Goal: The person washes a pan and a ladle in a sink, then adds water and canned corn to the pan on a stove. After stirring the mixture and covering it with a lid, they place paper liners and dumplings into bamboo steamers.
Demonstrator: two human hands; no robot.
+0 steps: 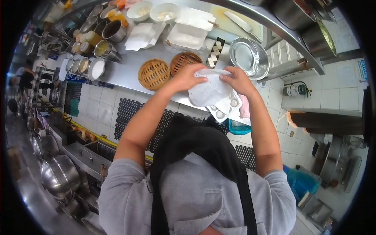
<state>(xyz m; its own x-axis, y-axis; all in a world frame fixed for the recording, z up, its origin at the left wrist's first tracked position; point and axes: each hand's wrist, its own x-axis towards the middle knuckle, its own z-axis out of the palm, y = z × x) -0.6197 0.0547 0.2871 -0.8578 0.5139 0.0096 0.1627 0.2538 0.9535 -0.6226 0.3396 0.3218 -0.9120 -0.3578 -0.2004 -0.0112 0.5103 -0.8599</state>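
A thin white round sheet of paper [207, 89] with small holes hangs between my hands over the front of the steel counter. My left hand [188, 78] pinches its upper left edge, and my right hand [237, 79] pinches its upper right edge. Two woven bamboo steamer pieces, a lighter one [154, 74] and a darker one [184, 62], lie just left of the sheet. My left hand partly covers the darker one. Below and behind the paper, a white tray with round hollows [220, 114] shows in part.
Foil trays [244, 53] sit at the right, near a knife [238, 21] on a cutting board. White bowls [164, 13] and open white boxes [188, 35] stand at the back. Metal containers [96, 68] are at the left. A steel shelf edge [290, 33] crosses the upper right.
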